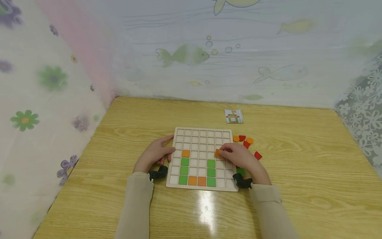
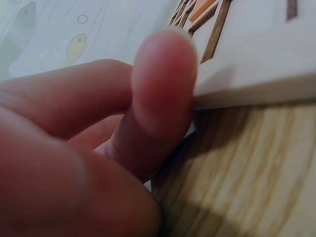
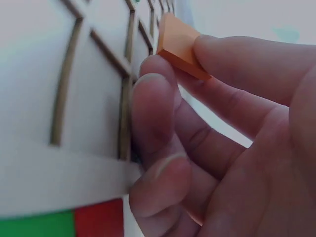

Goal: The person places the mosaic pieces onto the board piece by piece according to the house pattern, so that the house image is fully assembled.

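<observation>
A wooden grid board lies on the table. Green square tiles and orange square tiles fill several of its cells, forming two columns and part of the bottom row. Between thumb and fingertips, my right hand pinches an orange square tile, tilted over the right half of the board. My left hand rests at the board's left edge, its index finger stretched along the side and its thumb touching the rim. In the left wrist view, a fingertip is against the board's pale edge.
Right of the board lie orange round pieces and red quarter-round pieces. A green piece is partly hidden by the right wrist. A small printed pattern card sits behind the board. Patterned sheets border the table.
</observation>
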A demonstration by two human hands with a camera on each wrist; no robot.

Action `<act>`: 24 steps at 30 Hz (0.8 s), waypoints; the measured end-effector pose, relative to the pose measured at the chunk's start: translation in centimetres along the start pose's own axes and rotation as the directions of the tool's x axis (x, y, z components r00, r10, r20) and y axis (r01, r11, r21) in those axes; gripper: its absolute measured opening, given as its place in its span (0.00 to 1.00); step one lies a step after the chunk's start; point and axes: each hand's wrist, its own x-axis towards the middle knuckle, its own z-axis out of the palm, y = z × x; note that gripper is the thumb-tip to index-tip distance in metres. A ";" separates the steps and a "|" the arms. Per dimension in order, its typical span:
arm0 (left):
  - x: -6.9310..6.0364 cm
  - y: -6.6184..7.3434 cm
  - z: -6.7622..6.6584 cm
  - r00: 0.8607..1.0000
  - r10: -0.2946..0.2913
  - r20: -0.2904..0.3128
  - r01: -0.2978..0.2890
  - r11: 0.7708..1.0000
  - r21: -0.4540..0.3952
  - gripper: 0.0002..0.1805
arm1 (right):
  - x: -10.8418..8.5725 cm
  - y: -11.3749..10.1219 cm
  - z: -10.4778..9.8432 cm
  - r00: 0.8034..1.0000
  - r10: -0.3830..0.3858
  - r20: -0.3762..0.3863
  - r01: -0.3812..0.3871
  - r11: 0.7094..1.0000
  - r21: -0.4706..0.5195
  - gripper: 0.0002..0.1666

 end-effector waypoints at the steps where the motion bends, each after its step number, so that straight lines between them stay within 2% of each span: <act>1: 0.0 0.0 0.0 1.000 -0.001 0.000 0.001 1.000 -0.002 0.31 | 0.1 0.0 0.0 1.000 0.004 0.001 -0.004 1.000 0.001 0.10; 6: -0.1 0.1 0.1 1.000 0.007 -0.004 -0.007 1.000 0.004 0.31 | 0.7 -0.5 0.1 1.000 0.011 0.000 -0.011 1.000 -0.005 0.10; 14: 0.1 0.1 0.2 1.000 0.009 -0.004 -0.009 1.000 0.023 0.31 | 1.5 -1.6 0.5 0.999 -0.044 -0.005 0.044 0.999 0.004 0.10; 24: -0.1 -0.1 0.0 1.000 -0.003 -0.003 0.003 1.000 -0.014 0.31 | 3.1 -2.4 1.8 0.997 -0.074 -0.017 0.074 0.997 0.023 0.12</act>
